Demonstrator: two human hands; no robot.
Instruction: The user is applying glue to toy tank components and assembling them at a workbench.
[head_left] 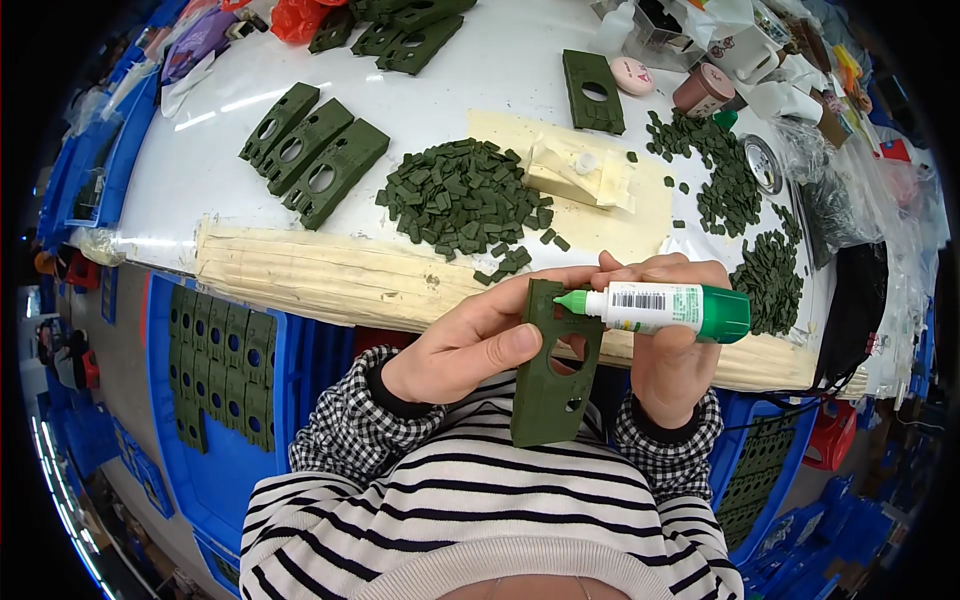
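My left hand [465, 345] grips a dark green flat part [535, 400] with a large round hole, holding it tilted in front of my body. Its thumb lies on the part's face and the other fingers go behind. In my right hand [675, 370] is a white and green glue bottle [655, 308], held sideways with its green nozzle pointing left. The nozzle tip is at a small cutout near the part's upper end; whether it touches cannot be made out. A heap of small dark green pieces [460, 195] lies on the table just beyond my hands.
Three more green parts [320, 160] lie at left, and another [593, 92] farther back. A cream block [578, 172] sits beside the heap. More small pieces [765, 280] spread at right near a round metal lid [762, 165]. A blue crate [210, 470] with finished-looking rows of parts stands lower left.
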